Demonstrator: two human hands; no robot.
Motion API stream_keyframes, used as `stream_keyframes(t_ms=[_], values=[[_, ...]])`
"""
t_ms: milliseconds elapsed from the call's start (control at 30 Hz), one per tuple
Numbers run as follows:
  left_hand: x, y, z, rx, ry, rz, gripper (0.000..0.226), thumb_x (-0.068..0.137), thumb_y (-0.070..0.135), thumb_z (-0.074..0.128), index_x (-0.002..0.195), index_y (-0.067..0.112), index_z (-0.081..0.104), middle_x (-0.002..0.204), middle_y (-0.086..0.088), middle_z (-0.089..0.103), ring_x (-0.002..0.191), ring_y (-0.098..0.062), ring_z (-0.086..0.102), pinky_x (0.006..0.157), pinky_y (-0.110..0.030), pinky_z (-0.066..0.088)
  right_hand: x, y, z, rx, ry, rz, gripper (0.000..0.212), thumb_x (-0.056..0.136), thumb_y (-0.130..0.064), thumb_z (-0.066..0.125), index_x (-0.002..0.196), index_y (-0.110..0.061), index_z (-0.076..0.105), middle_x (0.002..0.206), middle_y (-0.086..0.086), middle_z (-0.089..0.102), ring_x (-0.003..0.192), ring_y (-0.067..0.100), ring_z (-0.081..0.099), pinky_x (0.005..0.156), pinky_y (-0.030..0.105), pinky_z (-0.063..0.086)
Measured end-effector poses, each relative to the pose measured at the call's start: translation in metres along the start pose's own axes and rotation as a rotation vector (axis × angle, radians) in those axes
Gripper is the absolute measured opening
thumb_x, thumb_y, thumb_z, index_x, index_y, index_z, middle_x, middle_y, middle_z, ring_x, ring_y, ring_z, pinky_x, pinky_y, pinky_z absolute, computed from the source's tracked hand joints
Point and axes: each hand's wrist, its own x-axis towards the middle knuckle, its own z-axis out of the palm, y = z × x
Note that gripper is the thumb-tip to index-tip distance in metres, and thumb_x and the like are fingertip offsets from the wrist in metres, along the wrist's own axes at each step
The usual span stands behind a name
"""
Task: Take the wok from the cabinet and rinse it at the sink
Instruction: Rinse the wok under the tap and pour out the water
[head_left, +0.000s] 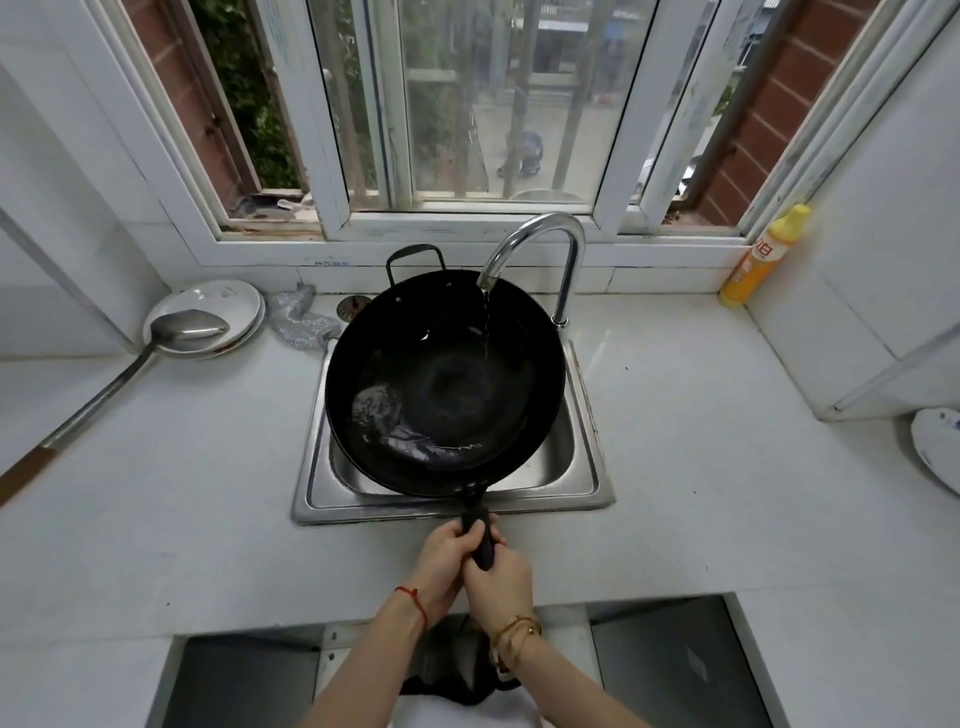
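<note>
the yellow bottle at the desk's back right corner carries red characters, the clearest reading "白"; nothing else is legible.

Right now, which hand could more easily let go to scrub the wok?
Probably the left hand: the scrubber lies left of the sink, and the right hand also grips the wok handle.

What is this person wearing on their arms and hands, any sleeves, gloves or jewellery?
No gloves and no sleeves show: both forearms are bare up to the bottom edge of the picture. The left hand has a thin red string bracelet round its wrist. The right hand has gold-coloured bracelets at the wrist, apparently more than one thin band. I see no rings.
</note>
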Motion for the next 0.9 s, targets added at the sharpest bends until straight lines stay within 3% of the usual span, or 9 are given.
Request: stream_keyframes(t_ms=[133, 233, 333, 500, 600, 667, 733, 833, 900], values=[[-0.003, 0.002, 0.004, 0.162, 0.151, 0.12, 0.015, 0.094, 0.004, 0.053, 0.098, -0.006, 0.065, 0.081, -0.012, 0.067, 0.08, -0.022, 0.064, 0.071, -0.021, 0.055, 0.0, -0.007, -0.002, 0.146, -0.085, 0.086, 0.015, 0.088, -0.017, 0.056, 0.076, -0.013, 0.061, 0.049, 0.003, 0.053, 0.034, 0.013, 0.049, 0.036, 0.024, 0.041], [-0.003, 0.005, 0.005, 0.256, 0.256, 0.182, 0.014, 0.091, 0.006, 0.059, 0.088, -0.005, 0.067, 0.079, -0.011, 0.069, 0.072, -0.018, 0.065, 0.064, -0.021, 0.054, 0.0, -0.013, -0.002, 0.213, -0.158, 0.145, 0.019, 0.091, -0.021, 0.054, 0.077, -0.009, 0.058, 0.043, 0.0, 0.046, 0.03, 0.013, 0.042, 0.036, 0.021, 0.036], [-0.006, 0.011, 0.006, 0.262, 0.293, 0.208, 0.017, 0.089, 0.007, 0.061, 0.09, -0.009, 0.067, 0.078, -0.012, 0.069, 0.071, -0.019, 0.064, 0.063, -0.023, 0.053, 0.0, -0.023, -0.004, 0.233, -0.208, 0.166, 0.02, 0.092, -0.02, 0.052, 0.076, -0.009, 0.057, 0.043, 0.001, 0.045, 0.031, 0.013, 0.041, 0.036, 0.02, 0.036], [-0.012, 0.019, 0.002, 0.102, 0.218, 0.131, 0.019, 0.092, 0.011, 0.058, 0.095, -0.005, 0.068, 0.077, -0.009, 0.069, 0.07, -0.019, 0.062, 0.06, -0.028, 0.048, -0.003, -0.034, -0.002, 0.15, -0.173, 0.141, 0.016, 0.088, -0.017, 0.051, 0.075, -0.01, 0.058, 0.047, 0.004, 0.049, 0.031, 0.014, 0.046, 0.035, 0.021, 0.039], [-0.013, 0.021, 0.001, -0.076, 0.132, 0.052, 0.023, 0.092, 0.01, 0.056, 0.104, -0.007, 0.065, 0.08, -0.011, 0.066, 0.075, -0.021, 0.062, 0.072, -0.03, 0.049, -0.004, -0.036, 0.001, 0.061, -0.106, 0.091, 0.012, 0.082, -0.022, 0.054, 0.077, -0.015, 0.062, 0.052, 0.004, 0.057, 0.039, 0.018, 0.054, 0.04, 0.025, 0.046], [-0.014, 0.021, 0.001, -0.184, 0.067, -0.002, 0.026, 0.092, 0.01, 0.054, 0.109, -0.008, 0.062, 0.082, -0.012, 0.064, 0.077, -0.022, 0.061, 0.08, -0.032, 0.048, -0.005, -0.036, -0.002, -0.009, -0.097, 0.05, 0.01, 0.082, -0.02, 0.054, 0.084, -0.016, 0.063, 0.058, 0.003, 0.06, 0.043, 0.018, 0.057, 0.038, 0.022, 0.045], [-0.016, 0.019, 0.001, -0.261, 0.011, -0.042, 0.025, 0.093, 0.01, 0.051, 0.11, -0.006, 0.059, 0.081, -0.012, 0.062, 0.077, -0.022, 0.061, 0.083, -0.033, 0.048, -0.008, -0.032, -0.004, -0.05, -0.087, 0.018, 0.02, 0.082, -0.019, 0.056, 0.1, -0.017, 0.065, 0.067, 0.004, 0.065, 0.049, 0.018, 0.061, 0.037, 0.019, 0.043], [-0.017, 0.014, 0.002, -0.254, -0.011, -0.055, 0.024, 0.094, 0.008, 0.049, 0.11, -0.006, 0.058, 0.08, -0.013, 0.061, 0.078, -0.024, 0.061, 0.085, -0.034, 0.048, -0.01, -0.024, -0.007, -0.082, -0.064, -0.02, 0.028, 0.082, -0.019, 0.057, 0.108, -0.016, 0.066, 0.075, 0.005, 0.07, 0.061, 0.019, 0.066, 0.042, 0.014, 0.042], [-0.016, 0.011, 0.002, -0.193, 0.011, -0.037, 0.022, 0.094, 0.006, 0.048, 0.11, -0.007, 0.058, 0.08, -0.013, 0.061, 0.078, -0.024, 0.061, 0.084, -0.035, 0.049, -0.01, -0.02, -0.01, -0.094, -0.073, -0.023, 0.024, 0.083, -0.022, 0.057, 0.103, -0.014, 0.067, 0.075, 0.007, 0.07, 0.058, 0.017, 0.065, 0.04, 0.013, 0.041]])
